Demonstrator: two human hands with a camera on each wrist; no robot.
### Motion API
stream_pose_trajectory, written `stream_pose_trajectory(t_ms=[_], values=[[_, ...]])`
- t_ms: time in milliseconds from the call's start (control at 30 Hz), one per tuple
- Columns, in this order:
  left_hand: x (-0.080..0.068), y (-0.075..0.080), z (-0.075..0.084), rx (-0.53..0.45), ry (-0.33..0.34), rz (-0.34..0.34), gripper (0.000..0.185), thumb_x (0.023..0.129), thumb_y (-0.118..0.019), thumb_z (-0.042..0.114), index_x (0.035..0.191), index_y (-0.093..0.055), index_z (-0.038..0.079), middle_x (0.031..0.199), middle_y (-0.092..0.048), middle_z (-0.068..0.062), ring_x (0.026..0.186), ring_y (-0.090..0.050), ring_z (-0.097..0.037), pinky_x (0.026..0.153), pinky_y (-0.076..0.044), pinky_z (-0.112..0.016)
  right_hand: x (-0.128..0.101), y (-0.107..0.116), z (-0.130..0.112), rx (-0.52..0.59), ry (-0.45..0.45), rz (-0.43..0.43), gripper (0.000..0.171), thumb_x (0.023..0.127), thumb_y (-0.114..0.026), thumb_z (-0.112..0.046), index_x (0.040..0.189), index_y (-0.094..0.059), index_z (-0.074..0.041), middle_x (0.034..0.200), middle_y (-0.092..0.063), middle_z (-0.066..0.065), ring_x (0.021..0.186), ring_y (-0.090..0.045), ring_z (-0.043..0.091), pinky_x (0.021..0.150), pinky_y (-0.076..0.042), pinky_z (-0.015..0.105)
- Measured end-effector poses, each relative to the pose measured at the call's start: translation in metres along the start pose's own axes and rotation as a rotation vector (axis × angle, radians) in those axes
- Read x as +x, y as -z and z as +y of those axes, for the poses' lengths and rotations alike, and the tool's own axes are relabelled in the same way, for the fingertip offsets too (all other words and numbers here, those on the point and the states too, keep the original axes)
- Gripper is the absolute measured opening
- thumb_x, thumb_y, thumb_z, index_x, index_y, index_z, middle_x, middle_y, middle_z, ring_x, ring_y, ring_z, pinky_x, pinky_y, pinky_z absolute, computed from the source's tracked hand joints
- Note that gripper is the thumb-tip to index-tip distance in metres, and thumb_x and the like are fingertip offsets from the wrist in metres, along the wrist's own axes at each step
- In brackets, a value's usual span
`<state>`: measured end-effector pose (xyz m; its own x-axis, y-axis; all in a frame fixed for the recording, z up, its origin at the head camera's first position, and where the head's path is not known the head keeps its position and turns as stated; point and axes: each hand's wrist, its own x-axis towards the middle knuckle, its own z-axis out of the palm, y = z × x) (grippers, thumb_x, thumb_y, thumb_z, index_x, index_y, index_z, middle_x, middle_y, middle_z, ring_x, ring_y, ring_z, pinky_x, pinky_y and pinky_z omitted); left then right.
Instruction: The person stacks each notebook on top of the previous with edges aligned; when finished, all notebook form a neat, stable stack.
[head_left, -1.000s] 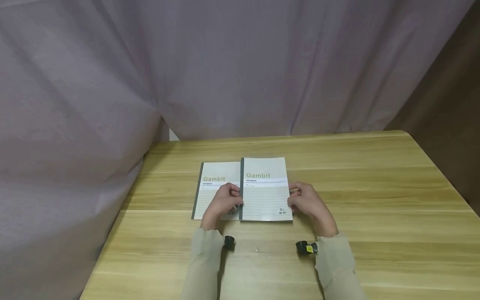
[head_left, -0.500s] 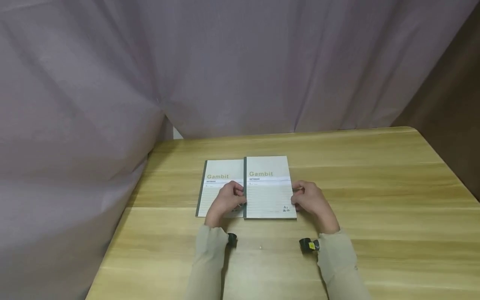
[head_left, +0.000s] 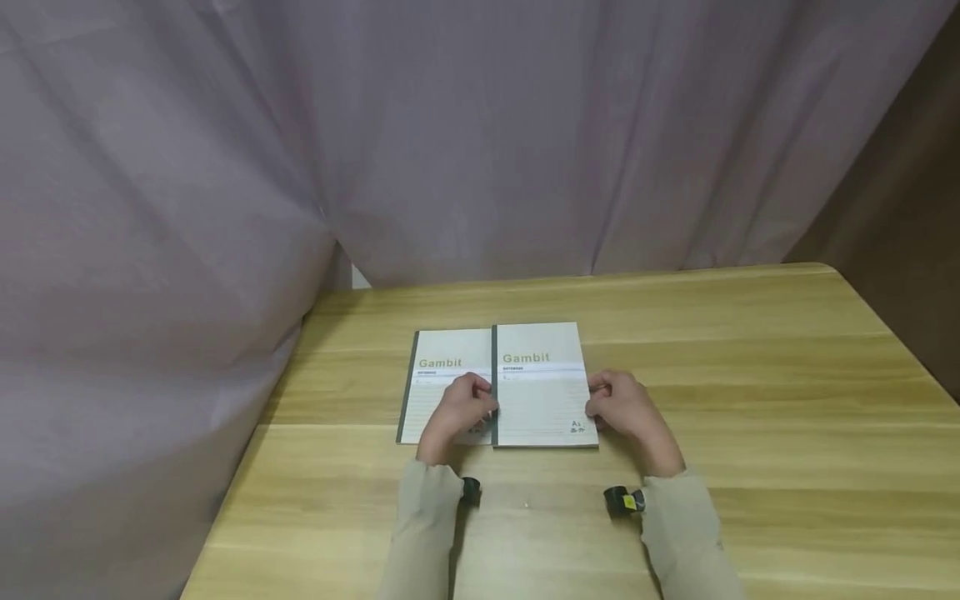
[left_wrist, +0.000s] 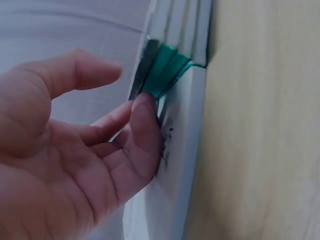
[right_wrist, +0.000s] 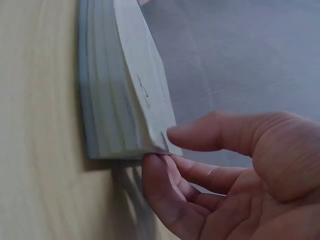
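Observation:
Two piles of Gambit notebooks show in the head view. The right-hand stack of notebooks (head_left: 540,392) rises a little above the left notebook (head_left: 438,396), their edges meeting. My left hand (head_left: 465,408) reaches over the left notebook, its curled fingers at the stack's dark spine. In the left wrist view, dark and green spines (left_wrist: 167,70) fan out at the fingertips, and the thumb stands above the cover. On the opposite side, my right hand (head_left: 624,408) pinches the stack's right edge. The right wrist view shows its thumb at the cover's corner (right_wrist: 165,137) and fingers below the edge.
A wooden table (head_left: 750,400) lies under the notebooks. Grey-purple curtains (head_left: 465,142) hang along its back and left edges. A tiny pale speck (head_left: 527,505) lies on the wood between the forearms.
The head view has shifted slightly, so everything sits a little farther right in it. Hands and notebooks keep nearly the same places relative to each other.

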<state>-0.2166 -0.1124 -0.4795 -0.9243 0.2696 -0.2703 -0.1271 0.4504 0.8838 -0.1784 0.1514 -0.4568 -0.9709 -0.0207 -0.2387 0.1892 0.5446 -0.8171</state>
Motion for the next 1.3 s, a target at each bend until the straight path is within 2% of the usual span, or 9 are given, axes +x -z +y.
stream_pose_trajectory(t_ms=[167,267,400,667,900,1033,1200,1300], values=[[0.005,0.007,0.004,0.001,-0.001,0.024,0.026,0.094,-0.057,0.009,0.115,-0.060,-0.007,0.095,-0.064,-0.013,0.073,-0.064,-0.021,0.062,-0.056,-0.032,0.003,0.008,-0.008,0.048,0.053,0.037,0.043,0.085,-0.057,0.002,0.125,-0.054,0.018,0.085,-0.064,0.014,0.070,-0.065,0.023,0.065,-0.057,0.032],[0.008,0.015,0.005,0.004,-0.007,0.044,0.028,0.095,-0.055,0.010,0.116,-0.061,-0.007,0.097,-0.066,-0.015,0.073,-0.065,-0.022,0.064,-0.056,-0.033,0.006,0.013,-0.017,0.054,0.086,0.090,0.041,0.087,-0.053,0.001,0.125,-0.055,0.017,0.088,-0.066,0.020,0.070,-0.067,0.027,0.062,-0.056,0.031],[0.008,0.026,0.003,-0.001,0.000,0.087,0.028,0.096,-0.055,0.010,0.117,-0.062,-0.007,0.095,-0.067,-0.015,0.071,-0.065,-0.021,0.065,-0.056,-0.031,0.009,0.016,-0.028,0.026,0.105,0.122,0.043,0.088,-0.050,-0.001,0.127,-0.056,0.016,0.087,-0.066,0.021,0.069,-0.065,0.029,0.057,-0.051,0.028],[0.006,0.044,0.000,-0.022,-0.020,0.206,0.027,0.093,-0.057,0.005,0.114,-0.063,-0.012,0.092,-0.066,-0.018,0.067,-0.063,-0.021,0.062,-0.055,-0.030,0.017,0.013,-0.038,0.042,0.133,0.095,0.039,0.093,-0.055,-0.002,0.126,-0.055,0.019,0.098,-0.068,0.025,0.082,-0.070,0.030,0.071,-0.059,0.033],[0.003,0.060,-0.001,-0.078,-0.028,0.248,0.027,0.095,-0.052,0.003,0.113,-0.063,-0.014,0.094,-0.066,-0.019,0.069,-0.063,-0.022,0.063,-0.056,-0.029,0.025,0.010,-0.050,0.018,0.194,0.067,0.043,0.094,-0.059,-0.005,0.128,-0.053,0.020,0.102,-0.069,0.030,0.088,-0.071,0.037,0.070,-0.059,0.030],[-0.001,0.068,0.000,-0.095,-0.043,0.261,0.028,0.097,-0.051,0.002,0.114,-0.062,-0.017,0.096,-0.066,-0.025,0.070,-0.062,-0.021,0.063,-0.056,-0.027,0.028,0.008,-0.057,0.001,0.223,0.062,0.043,0.093,-0.060,-0.007,0.127,-0.055,0.018,0.107,-0.068,0.031,0.087,-0.071,0.038,0.070,-0.058,0.030],[-0.005,0.077,-0.002,-0.084,-0.041,0.277,0.031,0.098,-0.051,0.002,0.118,-0.061,-0.018,0.105,-0.066,-0.028,0.083,-0.067,-0.032,0.072,-0.059,-0.031,0.034,0.003,-0.063,-0.032,0.259,0.054,0.040,0.093,-0.063,-0.009,0.124,-0.059,0.015,0.109,-0.069,0.029,0.084,-0.070,0.034,0.075,-0.054,0.032],[-0.007,0.081,-0.004,-0.085,-0.035,0.275,0.032,0.099,-0.051,0.004,0.121,-0.059,-0.018,0.109,-0.066,-0.029,0.093,-0.067,-0.039,0.077,-0.059,-0.035,0.038,-0.003,-0.066,0.011,0.239,0.019,0.041,0.093,-0.065,-0.007,0.126,-0.057,0.017,0.110,-0.068,0.030,0.087,-0.070,0.038,0.078,-0.056,0.036]])
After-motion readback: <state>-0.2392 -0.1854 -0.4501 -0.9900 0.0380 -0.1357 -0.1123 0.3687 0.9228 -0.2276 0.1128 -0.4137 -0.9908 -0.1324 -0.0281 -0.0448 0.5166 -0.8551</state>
